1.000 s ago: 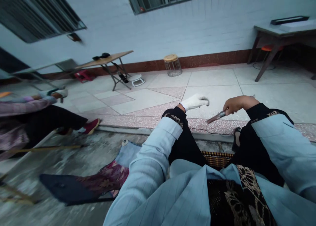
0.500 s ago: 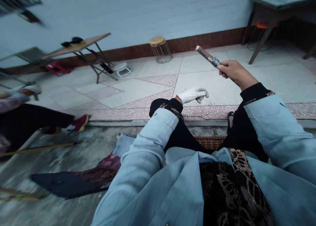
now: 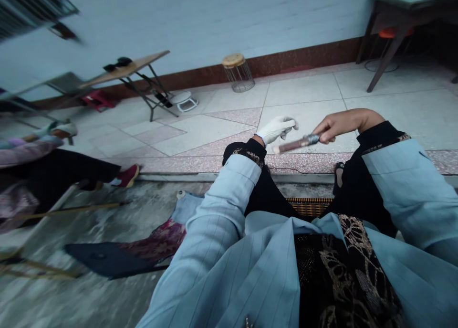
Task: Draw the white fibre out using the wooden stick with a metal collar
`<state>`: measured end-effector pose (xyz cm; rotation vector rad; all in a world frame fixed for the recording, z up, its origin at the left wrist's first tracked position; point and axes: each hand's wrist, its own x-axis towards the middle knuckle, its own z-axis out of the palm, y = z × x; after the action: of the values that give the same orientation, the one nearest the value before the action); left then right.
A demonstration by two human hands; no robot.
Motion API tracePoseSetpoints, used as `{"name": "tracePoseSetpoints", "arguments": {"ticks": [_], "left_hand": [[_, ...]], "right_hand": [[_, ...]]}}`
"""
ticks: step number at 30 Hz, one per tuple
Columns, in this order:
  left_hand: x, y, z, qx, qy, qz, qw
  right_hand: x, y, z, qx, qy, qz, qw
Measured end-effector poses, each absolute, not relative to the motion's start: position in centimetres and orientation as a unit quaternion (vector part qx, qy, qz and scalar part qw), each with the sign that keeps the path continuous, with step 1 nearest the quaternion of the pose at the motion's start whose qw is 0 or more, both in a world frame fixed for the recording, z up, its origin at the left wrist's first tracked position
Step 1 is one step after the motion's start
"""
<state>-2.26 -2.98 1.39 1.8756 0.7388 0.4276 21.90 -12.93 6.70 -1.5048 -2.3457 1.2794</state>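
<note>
My right hand [image 3: 331,127] is bare and closed round the near end of a short brown stick [image 3: 292,146]. Grey wire or tape binds the stick beside my fingers, and its pale far end points left, blurred by motion. My left hand [image 3: 276,129] wears a white knitted glove and hangs over my left knee, just above and behind the stick's tip. Its fingers are bent toward the thumb; whatever may lie between them is too small to make out. The stick and the glove look close together, but I cannot tell whether they touch.
A raised tiled floor [image 3: 222,132] begins past a low step. A round-topped wire stool [image 3: 238,72] stands by the wall, with a folding table [image 3: 125,71] to its left and a desk [image 3: 408,1] at right. Another person's red shoe [image 3: 128,175] is at left, near cloth [image 3: 118,257].
My right hand has come down and left, swinging the stick from pointing up-left to nearly level, close to my left glove. The view has shifted slightly.
</note>
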Motion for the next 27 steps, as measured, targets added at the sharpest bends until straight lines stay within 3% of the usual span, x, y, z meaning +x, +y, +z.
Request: {"name": "tracePoseSetpoints", "arguments": {"ticks": [4,7,9,12,14,16,19,23,27], "left_hand": [[-2.0,-3.5,0.4,0.78,0.291,0.148,0.533],[-1.9,-3.9,0.2,0.778,0.245,0.09,0.571],[-1.9,-4.1,0.3,0.778,0.225,0.061,0.584],[-1.9,-4.0,0.6,0.784,0.211,0.041,0.582],[-1.9,-3.9,0.6,0.789,0.217,0.051,0.572],[-1.7,-4.1,0.6,0.79,0.242,0.069,0.558],[-1.4,-5.1,0.7,0.782,0.298,0.113,0.535],[-0.5,-7.0,0.8,0.763,0.311,0.2,0.53],[0.6,-8.3,0.0,0.748,0.303,0.226,0.545]], "right_hand": [[22.3,-12.6,7.3,-0.553,-0.722,0.328,0.255],[22.6,-11.1,6.3,-0.639,-0.671,0.226,0.301],[22.6,-10.2,5.3,-0.701,-0.659,0.134,0.24],[22.6,-9.7,4.2,-0.729,-0.676,0.092,0.049],[22.5,-10.2,3.9,-0.662,-0.714,0.216,-0.073],[22.4,-11.0,4.2,-0.548,-0.743,0.366,-0.117],[22.1,-12.0,5.3,-0.478,-0.765,0.432,-0.012],[21.4,-11.7,5.5,-0.564,-0.733,0.326,0.195],[20.9,-10.4,4.1,-0.67,-0.684,0.178,0.227]]}}
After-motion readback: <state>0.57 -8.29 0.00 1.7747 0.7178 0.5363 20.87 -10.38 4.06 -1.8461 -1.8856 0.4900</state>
